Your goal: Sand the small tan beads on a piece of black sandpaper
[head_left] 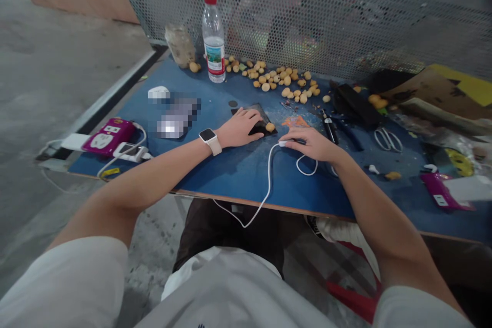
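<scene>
A water bottle (213, 43) and a jar (180, 46) stand at the table's top edge; scissors (388, 139) lie right, a pink power strip (103, 136) left.

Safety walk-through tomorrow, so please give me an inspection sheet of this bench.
Surface: blue table top, scuffed, with a wooden front edge.
Job's things: dark flat board under the left hand; one round yellow-brown fruit at its edge; many similar fruits scattered beyond.
Clutter: water bottle, scissors, purple power socket.
Hands: left hand flat on the board; right hand pinching the end of a white cable.
Cables: that cable hangs over the table's front edge; another white cable lies by the socket.
Surroundings: perforated metal screen behind; concrete floor to the left.
</scene>
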Motion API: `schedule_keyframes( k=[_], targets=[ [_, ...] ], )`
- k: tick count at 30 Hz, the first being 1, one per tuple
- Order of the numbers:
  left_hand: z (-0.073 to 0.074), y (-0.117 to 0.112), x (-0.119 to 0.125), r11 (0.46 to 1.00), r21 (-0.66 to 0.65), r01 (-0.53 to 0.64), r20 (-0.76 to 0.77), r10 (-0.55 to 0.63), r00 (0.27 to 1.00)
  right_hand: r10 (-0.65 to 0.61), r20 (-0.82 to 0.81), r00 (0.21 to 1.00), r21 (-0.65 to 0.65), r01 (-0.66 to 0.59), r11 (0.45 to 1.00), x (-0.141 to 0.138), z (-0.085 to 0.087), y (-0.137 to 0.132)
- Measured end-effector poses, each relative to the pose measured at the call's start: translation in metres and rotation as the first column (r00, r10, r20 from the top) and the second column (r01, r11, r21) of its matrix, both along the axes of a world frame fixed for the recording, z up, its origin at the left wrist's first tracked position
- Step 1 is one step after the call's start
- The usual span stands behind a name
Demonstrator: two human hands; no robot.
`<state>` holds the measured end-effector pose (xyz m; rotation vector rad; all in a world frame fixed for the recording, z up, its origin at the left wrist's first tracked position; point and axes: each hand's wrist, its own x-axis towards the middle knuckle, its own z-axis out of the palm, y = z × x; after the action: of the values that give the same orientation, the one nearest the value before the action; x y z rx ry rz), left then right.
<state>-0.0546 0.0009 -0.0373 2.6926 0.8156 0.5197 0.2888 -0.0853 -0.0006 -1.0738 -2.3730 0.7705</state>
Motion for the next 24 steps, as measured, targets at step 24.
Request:
schedule_keyframes(
  k=[24],
  targets=[
    [0.0036, -0.0015, -0.0005, 1.000, 0.004, -0.019, -0.047, 0.019, 0.999, -0.051, 0.002, 0.999, 0.036, 0.051, 0.998, -0.0028, -0.0011, -0.0039]
  ],
)
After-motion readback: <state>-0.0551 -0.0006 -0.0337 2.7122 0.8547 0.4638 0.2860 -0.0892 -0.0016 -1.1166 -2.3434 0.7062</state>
